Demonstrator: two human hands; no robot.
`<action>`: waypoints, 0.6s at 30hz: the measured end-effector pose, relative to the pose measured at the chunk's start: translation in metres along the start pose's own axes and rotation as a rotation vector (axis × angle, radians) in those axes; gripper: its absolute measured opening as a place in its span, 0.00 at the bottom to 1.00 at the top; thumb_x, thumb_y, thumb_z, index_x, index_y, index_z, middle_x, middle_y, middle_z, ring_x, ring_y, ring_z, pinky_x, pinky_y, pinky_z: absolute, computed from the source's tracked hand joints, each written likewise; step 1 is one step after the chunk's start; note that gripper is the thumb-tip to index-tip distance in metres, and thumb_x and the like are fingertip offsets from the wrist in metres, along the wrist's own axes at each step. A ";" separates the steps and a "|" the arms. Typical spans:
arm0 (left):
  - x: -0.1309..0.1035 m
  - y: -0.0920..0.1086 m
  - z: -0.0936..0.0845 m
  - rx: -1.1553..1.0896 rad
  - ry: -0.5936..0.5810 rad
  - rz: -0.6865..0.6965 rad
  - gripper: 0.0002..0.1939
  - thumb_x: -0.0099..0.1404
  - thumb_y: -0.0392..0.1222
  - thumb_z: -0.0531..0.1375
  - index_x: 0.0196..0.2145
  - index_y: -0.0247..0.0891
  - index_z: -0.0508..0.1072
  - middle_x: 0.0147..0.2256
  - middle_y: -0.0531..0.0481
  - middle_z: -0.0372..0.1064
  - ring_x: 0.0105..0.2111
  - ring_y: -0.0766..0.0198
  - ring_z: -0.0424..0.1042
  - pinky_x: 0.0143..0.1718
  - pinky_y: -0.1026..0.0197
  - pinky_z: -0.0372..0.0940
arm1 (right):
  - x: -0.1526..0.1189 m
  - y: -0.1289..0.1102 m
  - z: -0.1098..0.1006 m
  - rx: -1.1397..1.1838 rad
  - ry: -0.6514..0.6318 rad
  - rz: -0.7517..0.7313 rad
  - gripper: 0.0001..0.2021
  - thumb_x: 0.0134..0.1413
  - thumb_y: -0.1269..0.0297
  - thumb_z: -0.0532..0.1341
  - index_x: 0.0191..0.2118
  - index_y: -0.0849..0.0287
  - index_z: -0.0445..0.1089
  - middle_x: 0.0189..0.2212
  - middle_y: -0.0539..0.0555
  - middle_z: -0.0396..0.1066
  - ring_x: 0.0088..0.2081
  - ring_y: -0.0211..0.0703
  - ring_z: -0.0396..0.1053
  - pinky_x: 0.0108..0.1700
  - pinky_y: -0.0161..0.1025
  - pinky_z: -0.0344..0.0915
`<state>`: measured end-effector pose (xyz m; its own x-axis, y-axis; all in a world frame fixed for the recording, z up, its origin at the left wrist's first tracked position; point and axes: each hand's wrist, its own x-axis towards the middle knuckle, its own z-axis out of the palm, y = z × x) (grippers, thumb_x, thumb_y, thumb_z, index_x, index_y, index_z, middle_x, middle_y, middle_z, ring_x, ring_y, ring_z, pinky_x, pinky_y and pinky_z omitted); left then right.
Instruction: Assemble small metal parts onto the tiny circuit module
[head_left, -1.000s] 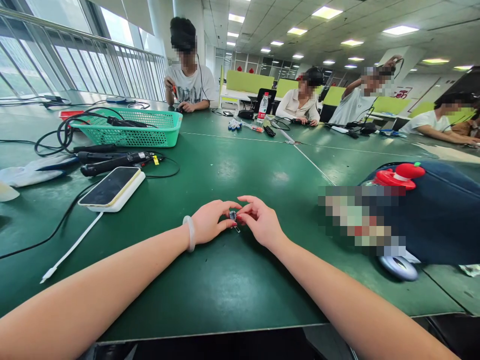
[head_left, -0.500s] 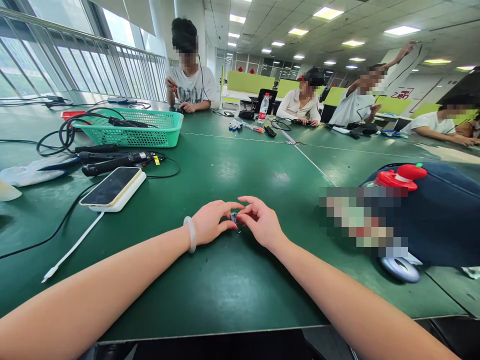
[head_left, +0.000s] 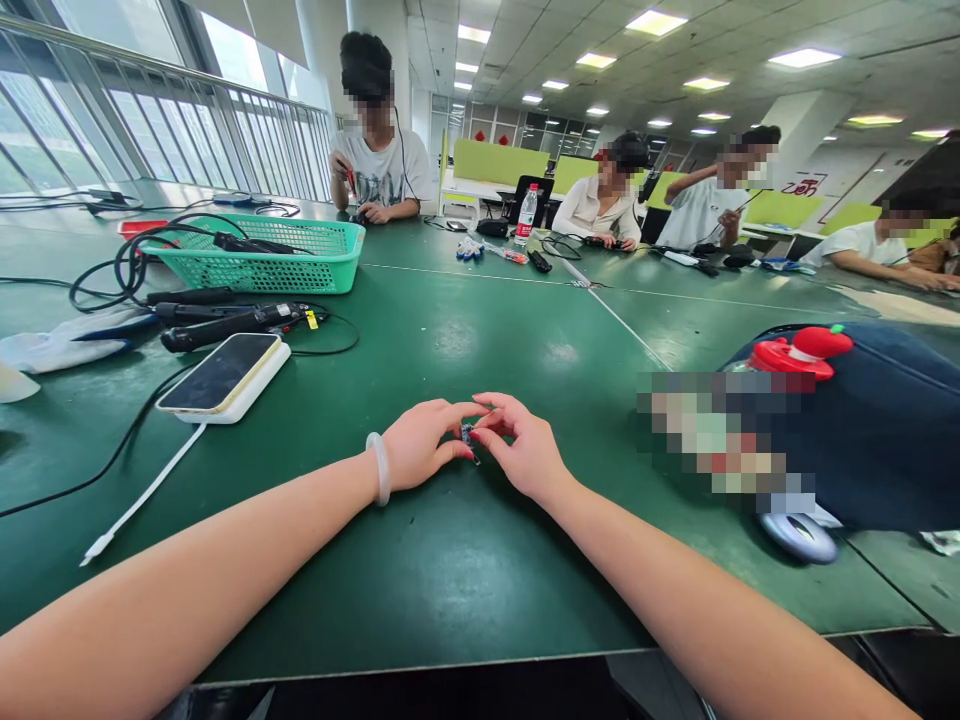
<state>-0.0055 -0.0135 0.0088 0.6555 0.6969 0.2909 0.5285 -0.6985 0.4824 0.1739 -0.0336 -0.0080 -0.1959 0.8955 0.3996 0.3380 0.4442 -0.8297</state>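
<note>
At the centre of the frame, a person's bare left hand (head_left: 416, 443), with a pale, smooth bangle (head_left: 381, 468) at the wrist, and bare right hand (head_left: 529, 447) pinch a tiny blue-grey object (head_left: 466, 433) between their fingertips, over a glossy green tabletop (head_left: 465, 590). Left of frame: a black-screened phone (head_left: 221, 372) and a mint-green perforated plastic basket (head_left: 330, 265). Right: a dark-blue fabric bag (head_left: 892, 440).

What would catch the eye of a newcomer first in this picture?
Probably the bare left hand and right hand, meeting at the centre over the green table around a small object, too small to name. Next, the turquoise perforated plastic basket, farther back on the left, with black cables beside it. On the right, a bright red lid stands out against the dark blue bag.
</note>
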 end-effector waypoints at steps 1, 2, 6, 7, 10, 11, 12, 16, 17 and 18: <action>0.000 0.000 0.000 -0.001 0.000 0.009 0.21 0.61 0.40 0.59 0.53 0.41 0.63 0.33 0.51 0.72 0.38 0.60 0.66 0.44 0.56 0.61 | 0.000 0.000 0.000 -0.004 0.002 -0.005 0.17 0.50 0.67 0.59 0.48 0.53 0.65 0.28 0.47 0.73 0.31 0.37 0.71 0.41 0.39 0.70; 0.000 0.001 -0.001 -0.003 0.001 0.017 0.22 0.61 0.40 0.59 0.53 0.41 0.63 0.33 0.51 0.72 0.38 0.60 0.66 0.44 0.55 0.60 | 0.000 0.000 0.000 -0.008 0.001 -0.012 0.17 0.51 0.67 0.59 0.48 0.53 0.65 0.29 0.47 0.73 0.31 0.37 0.71 0.40 0.39 0.70; -0.001 0.002 0.000 -0.011 0.021 0.018 0.22 0.62 0.42 0.57 0.54 0.41 0.62 0.33 0.51 0.70 0.36 0.61 0.67 0.43 0.55 0.61 | -0.002 -0.001 0.000 -0.051 -0.005 -0.037 0.19 0.51 0.67 0.59 0.50 0.52 0.65 0.29 0.47 0.74 0.30 0.37 0.71 0.40 0.38 0.69; -0.002 0.002 0.001 -0.014 0.029 0.010 0.22 0.62 0.43 0.56 0.54 0.40 0.62 0.33 0.51 0.70 0.36 0.61 0.67 0.42 0.55 0.62 | -0.003 -0.002 0.000 -0.074 -0.011 -0.038 0.20 0.51 0.67 0.59 0.51 0.52 0.65 0.30 0.46 0.74 0.30 0.36 0.71 0.40 0.38 0.69; -0.001 0.002 0.000 -0.023 0.051 -0.015 0.21 0.62 0.42 0.55 0.53 0.39 0.63 0.31 0.51 0.69 0.34 0.62 0.67 0.42 0.56 0.62 | -0.003 -0.003 -0.002 -0.134 -0.029 -0.029 0.22 0.54 0.68 0.56 0.56 0.50 0.62 0.31 0.45 0.75 0.32 0.36 0.72 0.43 0.37 0.68; -0.001 0.002 0.000 -0.026 0.060 -0.027 0.21 0.62 0.42 0.55 0.53 0.39 0.63 0.30 0.52 0.69 0.34 0.62 0.67 0.42 0.56 0.62 | -0.003 -0.003 -0.003 -0.145 -0.026 -0.023 0.22 0.55 0.68 0.55 0.57 0.49 0.60 0.31 0.45 0.75 0.32 0.36 0.72 0.43 0.37 0.67; -0.001 0.002 -0.001 -0.027 0.071 -0.042 0.20 0.61 0.41 0.55 0.52 0.40 0.64 0.30 0.52 0.68 0.34 0.62 0.67 0.41 0.56 0.62 | -0.002 -0.002 -0.004 -0.156 -0.019 -0.014 0.22 0.56 0.67 0.54 0.58 0.50 0.59 0.31 0.45 0.75 0.32 0.36 0.72 0.43 0.37 0.67; 0.001 -0.002 -0.004 -0.053 0.121 -0.141 0.16 0.60 0.40 0.53 0.47 0.41 0.68 0.29 0.53 0.68 0.32 0.63 0.68 0.38 0.58 0.63 | 0.003 0.006 -0.008 -0.305 -0.012 0.032 0.18 0.56 0.67 0.55 0.53 0.52 0.65 0.29 0.47 0.73 0.30 0.38 0.69 0.39 0.39 0.66; 0.001 -0.002 -0.005 -0.065 0.127 -0.166 0.15 0.61 0.40 0.53 0.45 0.41 0.69 0.29 0.53 0.68 0.32 0.63 0.68 0.37 0.58 0.63 | 0.004 0.009 -0.009 -0.372 -0.024 0.032 0.15 0.55 0.67 0.56 0.48 0.53 0.68 0.29 0.48 0.73 0.31 0.39 0.69 0.39 0.40 0.66; 0.002 -0.003 -0.006 -0.077 0.129 -0.191 0.14 0.61 0.40 0.52 0.44 0.41 0.70 0.29 0.53 0.68 0.31 0.63 0.68 0.36 0.59 0.64 | 0.005 0.013 -0.009 -0.436 -0.047 0.021 0.12 0.54 0.68 0.57 0.44 0.54 0.70 0.29 0.49 0.73 0.33 0.41 0.68 0.40 0.41 0.66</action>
<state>-0.0092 -0.0091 0.0124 0.4704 0.8339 0.2888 0.5904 -0.5406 0.5994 0.1854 -0.0234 -0.0130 -0.2232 0.9066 0.3582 0.6973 0.4053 -0.5911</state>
